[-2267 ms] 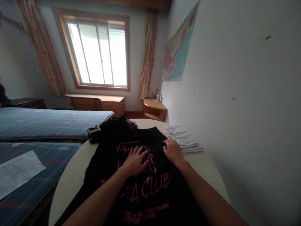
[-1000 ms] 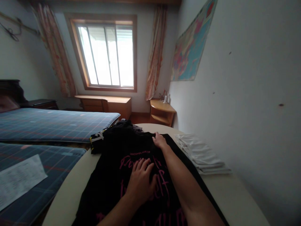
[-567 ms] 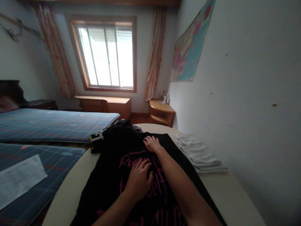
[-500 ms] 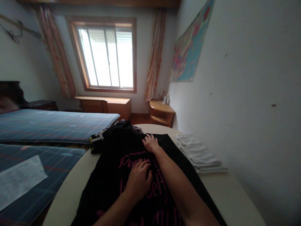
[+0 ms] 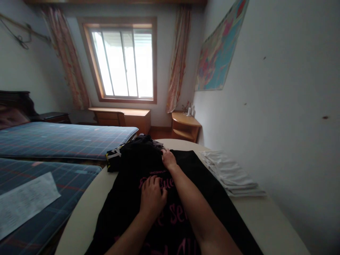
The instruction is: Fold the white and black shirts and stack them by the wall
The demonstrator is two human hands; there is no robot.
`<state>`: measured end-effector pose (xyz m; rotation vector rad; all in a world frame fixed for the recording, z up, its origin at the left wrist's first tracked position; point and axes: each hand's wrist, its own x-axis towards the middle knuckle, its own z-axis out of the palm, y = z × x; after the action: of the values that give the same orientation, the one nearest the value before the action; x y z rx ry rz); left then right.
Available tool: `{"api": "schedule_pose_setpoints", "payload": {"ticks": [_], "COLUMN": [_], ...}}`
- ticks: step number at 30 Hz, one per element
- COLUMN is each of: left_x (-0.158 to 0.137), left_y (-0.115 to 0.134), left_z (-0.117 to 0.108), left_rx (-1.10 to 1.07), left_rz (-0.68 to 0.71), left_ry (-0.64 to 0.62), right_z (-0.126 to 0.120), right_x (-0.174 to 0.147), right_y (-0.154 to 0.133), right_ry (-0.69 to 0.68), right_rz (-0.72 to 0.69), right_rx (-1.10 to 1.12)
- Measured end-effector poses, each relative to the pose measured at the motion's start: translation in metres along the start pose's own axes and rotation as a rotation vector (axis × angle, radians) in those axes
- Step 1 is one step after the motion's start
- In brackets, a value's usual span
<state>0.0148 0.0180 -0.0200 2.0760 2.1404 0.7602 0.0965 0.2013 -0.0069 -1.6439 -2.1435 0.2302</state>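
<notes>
A black T-shirt [image 5: 127, 209] with pink lettering lies spread over the round cream table [image 5: 79, 216]. My left hand [image 5: 152, 196] rests palm down on the lettering, its fingers stretched out and holding nothing. Farther up, my right hand [image 5: 169, 160] is at the shirt's upper right part near the collar, fingers bent in and closed on the fabric; the fingertips are partly hidden. Beyond the collar sits a heap of dark clothes [image 5: 142, 141], with a black, white and yellow patterned piece [image 5: 113, 159] at its left.
Folded white clothes [image 5: 231, 173] lie at the table's right, by the wall. Left of the table are blue plaid mattresses [image 5: 69, 138], with a sheet of paper [image 5: 29, 202] on the nearer one. A wooden desk [image 5: 132, 115] and corner shelf [image 5: 186, 120] stand under and beside the window.
My right hand has drawn its spread fingers together at the shirt's upper part. My left hand has shifted slightly left over the lettering. The view has turned a little left.
</notes>
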Motion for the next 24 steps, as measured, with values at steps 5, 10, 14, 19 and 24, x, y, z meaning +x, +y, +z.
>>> {"api": "schedule_pose_setpoints", "payload": {"ticks": [5, 10, 14, 19, 24], "left_x": [0.0, -0.001, -0.001, -0.002, -0.004], "left_y": [-0.001, -0.001, -0.001, -0.003, -0.005], "left_z": [0.002, 0.002, 0.002, 0.005, 0.008], "left_rx": [0.012, 0.008, 0.016, 0.024, 0.069], "left_rz": [-0.006, -0.002, -0.006, 0.064, 0.116], "left_ry": [0.004, 0.004, -0.003, -0.033, -0.065], "right_z": [-0.004, 0.002, 0.007, -0.006, -0.033], "right_x": [0.01, 0.018, 0.007, -0.009, -0.034], "right_y": [0.0, 0.008, 0.012, 0.022, 0.047], "right_ry": [0.069, -0.041, -0.146, -0.203, -0.181], "right_rz": [0.14, 0.056, 0.0, -0.013, 0.05], "right_rx": [0.023, 0.079, 0.081, 0.029, -0.012]}}
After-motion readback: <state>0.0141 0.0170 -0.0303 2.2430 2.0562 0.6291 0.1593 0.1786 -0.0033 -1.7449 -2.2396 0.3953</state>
